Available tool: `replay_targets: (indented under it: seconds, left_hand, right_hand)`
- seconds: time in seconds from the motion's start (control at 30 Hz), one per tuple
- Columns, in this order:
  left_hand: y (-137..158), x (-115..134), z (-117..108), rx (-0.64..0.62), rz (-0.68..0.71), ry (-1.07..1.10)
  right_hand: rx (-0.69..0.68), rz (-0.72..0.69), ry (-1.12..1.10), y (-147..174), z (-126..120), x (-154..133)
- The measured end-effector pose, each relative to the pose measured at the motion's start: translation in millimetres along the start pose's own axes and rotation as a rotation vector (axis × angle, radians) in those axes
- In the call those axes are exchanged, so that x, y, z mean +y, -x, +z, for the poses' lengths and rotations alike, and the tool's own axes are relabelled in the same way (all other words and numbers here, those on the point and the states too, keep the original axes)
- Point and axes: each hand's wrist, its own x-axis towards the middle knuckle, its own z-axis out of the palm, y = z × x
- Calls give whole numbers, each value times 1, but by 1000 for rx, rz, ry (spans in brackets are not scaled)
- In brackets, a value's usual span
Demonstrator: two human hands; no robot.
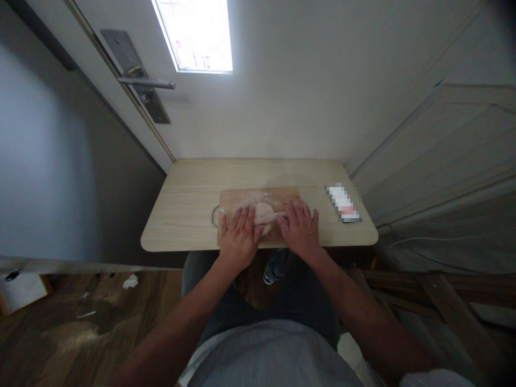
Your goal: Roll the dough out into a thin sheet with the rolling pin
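A pale round of dough (pixel 264 210) lies on a floured wooden cutting board (pixel 234 199) in the middle of the small table. Across the dough runs a thin, light rolling pin (pixel 279 214); its ends are hidden beneath my hands. My left hand (pixel 241 232) rests palm down over the pin's left side, fingers stretched forward, thumb beside the dough. Over the right side, my right hand (pixel 299 226) lies with its fingers extended and slightly apart. Both hands press from above rather than wrapping round the pin. Flour dusts the board behind the dough.
The pale wooden table (pixel 181 209) stands against a white door with a metal handle (pixel 147 83). A pixelated, phone-shaped object (pixel 343 203) lies at the table's right. A metal loop handle (pixel 214 216) sticks out from the board's left edge. Crumpled paper (pixel 130 281) is on the floor.
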Motion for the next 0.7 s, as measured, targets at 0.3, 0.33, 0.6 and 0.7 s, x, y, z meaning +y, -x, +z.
replay_targets:
  seconds: [0.3, 0.33, 0.6, 0.7]
  left_hand:
    - [-21, -9, -4, -23, -2, -3]
    - [-24, -11, -6, -40, 14, -2]
    - [-42, -34, -15, 74, -53, -1]
    - [-46, -34, -20, 84, -126, -2]
  right_hand:
    - [-64, -14, -62, -29, 1, -2]
    - [-80, -35, -82, -29, -1, 0]
    - [-137, -111, -154, -29, -8, 25]
    - [-141, -27, -116, -27, -6, 30]
